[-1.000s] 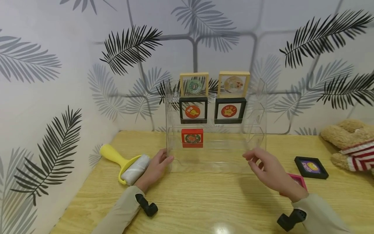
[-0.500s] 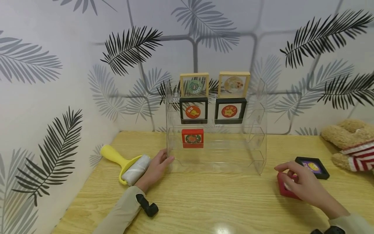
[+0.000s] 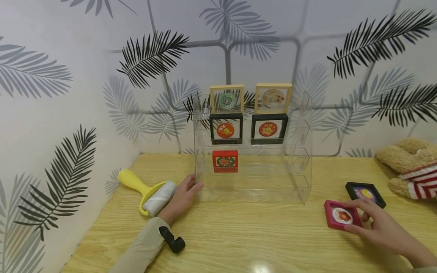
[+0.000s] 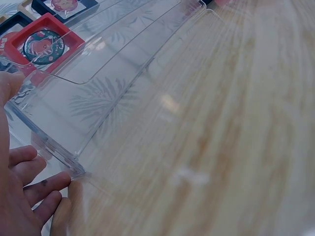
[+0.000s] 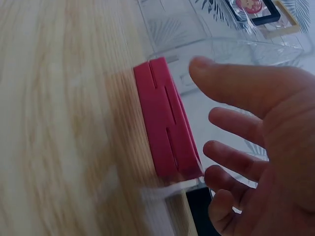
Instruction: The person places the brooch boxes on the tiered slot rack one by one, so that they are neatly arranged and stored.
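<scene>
A clear acrylic display rack (image 3: 252,195) stands against the wall. My left hand (image 3: 184,195) holds its lower left side panel, thumb in front and fingers along the outer side. On the rack's tiers stand two pale yellow frames (image 3: 227,88), two black frames (image 3: 226,141) and a red frame (image 3: 225,170). A pink frame (image 3: 342,215) with a round flower badge lies face up on the table at right. My right hand (image 3: 382,229) spreads thumb and index finger over its right side. In the right wrist view, a gap shows between thumb and pink frame (image 5: 167,123).
Another black frame (image 3: 365,194) with a purple and yellow picture lies just behind the pink one. A yellow-handled lint roller (image 3: 150,193) lies left of my left forearm. A plush toy (image 3: 411,167) in red and white stripes sits at the far right.
My right hand has moved from the rack's lower right corner, right and towards me, to the pink frame. The left hand stays at the rack, and the frames have not moved.
</scene>
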{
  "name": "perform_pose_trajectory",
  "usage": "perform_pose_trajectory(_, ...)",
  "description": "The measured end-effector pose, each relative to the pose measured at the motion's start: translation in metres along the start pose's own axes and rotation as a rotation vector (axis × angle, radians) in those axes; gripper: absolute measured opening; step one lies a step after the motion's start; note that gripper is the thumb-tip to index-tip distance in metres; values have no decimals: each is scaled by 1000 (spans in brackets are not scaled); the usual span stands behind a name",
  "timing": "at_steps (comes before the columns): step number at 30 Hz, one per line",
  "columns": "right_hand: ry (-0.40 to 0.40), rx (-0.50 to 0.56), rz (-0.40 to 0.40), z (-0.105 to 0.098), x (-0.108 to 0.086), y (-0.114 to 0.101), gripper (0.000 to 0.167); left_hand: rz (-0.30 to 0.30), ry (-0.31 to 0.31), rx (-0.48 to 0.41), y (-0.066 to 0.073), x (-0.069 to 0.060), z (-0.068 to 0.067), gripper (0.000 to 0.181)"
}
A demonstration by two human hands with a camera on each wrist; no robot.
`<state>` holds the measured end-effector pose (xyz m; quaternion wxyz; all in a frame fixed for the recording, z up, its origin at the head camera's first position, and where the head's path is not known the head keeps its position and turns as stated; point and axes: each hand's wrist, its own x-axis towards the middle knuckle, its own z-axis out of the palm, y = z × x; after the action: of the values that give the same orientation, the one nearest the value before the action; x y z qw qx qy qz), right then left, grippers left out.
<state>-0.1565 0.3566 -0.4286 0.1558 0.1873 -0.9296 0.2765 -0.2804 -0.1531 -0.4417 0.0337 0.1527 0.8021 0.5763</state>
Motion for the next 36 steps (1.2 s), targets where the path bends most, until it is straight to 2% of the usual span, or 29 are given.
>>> perform_pose_trajectory(9,-37,-73,-5,2,-8,16,76,-10,-5,-12,0,0,-1,49)
perform_pose_trajectory(13,-73,-30,12,4,-8,19,78,-13,-2,-16,-1,1,0,49)
perform_pose_trajectory(16,-107,20,56,3,-8,19,75,-5,3,-12,1,1,0,50)
perform_pose_trajectory(20,-134,8,104,2,-7,16,78,0,6,-7,2,0,0,50)
perform_pose_trajectory(22,-116,18,107,3,-6,14,84,-1,5,-7,2,-1,0,50)
perform_pose_trajectory(25,-34,30,64,5,-4,12,92,0,6,-12,3,-2,-1,51)
perform_pose_trajectory(29,41,23,42,9,-1,8,92,6,6,-10,3,-1,0,51)
perform_pose_trajectory(32,38,35,79,11,0,4,90,12,5,-3,4,-1,0,50)
perform_pose_trajectory(36,8,162,96,14,0,1,90,15,1,-6,5,-2,1,49)
